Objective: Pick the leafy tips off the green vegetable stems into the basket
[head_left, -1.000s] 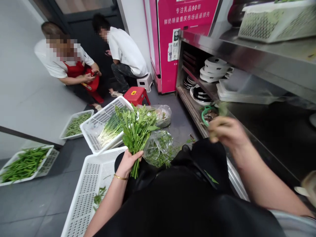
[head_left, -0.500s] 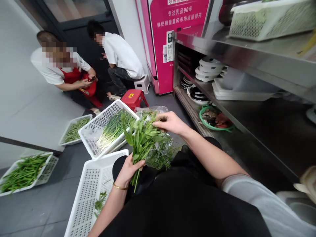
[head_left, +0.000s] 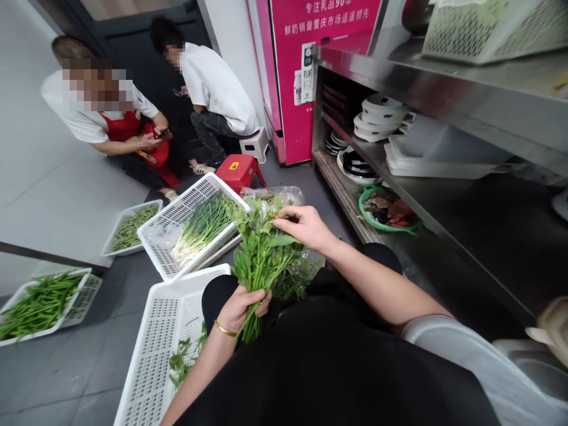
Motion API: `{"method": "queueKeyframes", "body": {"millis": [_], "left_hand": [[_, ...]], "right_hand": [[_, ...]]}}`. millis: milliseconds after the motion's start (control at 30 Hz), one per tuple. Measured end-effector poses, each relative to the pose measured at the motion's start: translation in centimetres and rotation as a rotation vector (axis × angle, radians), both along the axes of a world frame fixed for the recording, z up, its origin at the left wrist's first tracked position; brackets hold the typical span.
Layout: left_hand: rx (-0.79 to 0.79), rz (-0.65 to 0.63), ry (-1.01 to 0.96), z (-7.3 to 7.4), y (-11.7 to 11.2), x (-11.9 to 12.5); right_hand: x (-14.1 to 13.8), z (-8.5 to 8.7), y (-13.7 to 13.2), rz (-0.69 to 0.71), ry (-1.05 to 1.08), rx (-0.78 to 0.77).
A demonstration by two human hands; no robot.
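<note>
A seated person's left hand (head_left: 242, 307) is clenched round the stems of a bunch of greens (head_left: 261, 254), held upright over the lap in dark clothing, just right of a near white basket (head_left: 155, 349) that has a few loose leaves in it. The right hand (head_left: 304, 226) reaches in from the right and its fingertips (head_left: 277, 222) are pinched on a sprig at the top of the bunch. A second ago that hand was off to the right by the steel shelf (head_left: 355, 189); half a second ago it had reached the leaves, and it remains there. The bunch now sits a little lower and closer to the body.

Beyond the bunch, a tilted basket holds spring onions (head_left: 202, 225), and a clear plastic bag (head_left: 288, 194) lies on the grey floor near a red stool (head_left: 239, 171). Trays of green beans (head_left: 38, 302) lie at the left. At the far left two people in white shirts crouch and sit — one in a red apron (head_left: 133, 127) — in front of a pink cabinet (head_left: 319, 71).
</note>
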State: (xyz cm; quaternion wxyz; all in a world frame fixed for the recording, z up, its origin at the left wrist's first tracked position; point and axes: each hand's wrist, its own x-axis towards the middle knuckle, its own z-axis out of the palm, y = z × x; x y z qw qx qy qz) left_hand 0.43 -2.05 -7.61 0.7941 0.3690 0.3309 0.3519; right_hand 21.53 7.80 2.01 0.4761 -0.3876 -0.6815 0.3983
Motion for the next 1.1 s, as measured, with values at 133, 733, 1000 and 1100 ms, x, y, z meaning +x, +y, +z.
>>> {"method": "queueKeyframes", "body": {"millis": [133,733,1000,1100], "left_hand": [[0.053,0.014,0.094,0.8,-0.1,0.4],[0.265,0.203,0.592,1.5,0.4,-2.5],[0.338,0.252,0.632,0.7,0.1,-1.2],[0.358,0.271,0.626,0.9,-0.1,-1.2]], "right_hand": [[-0.9,0.1,-0.3,-0.035,0.102,-0.06],[8.0,-1.9,-2.7,0.14,-0.588,-0.198],[3.2,1.9,-1.6,-0.138,-0.269,0.159],[1.9,0.2,0.6,0.067,-0.187,-0.173]]}}
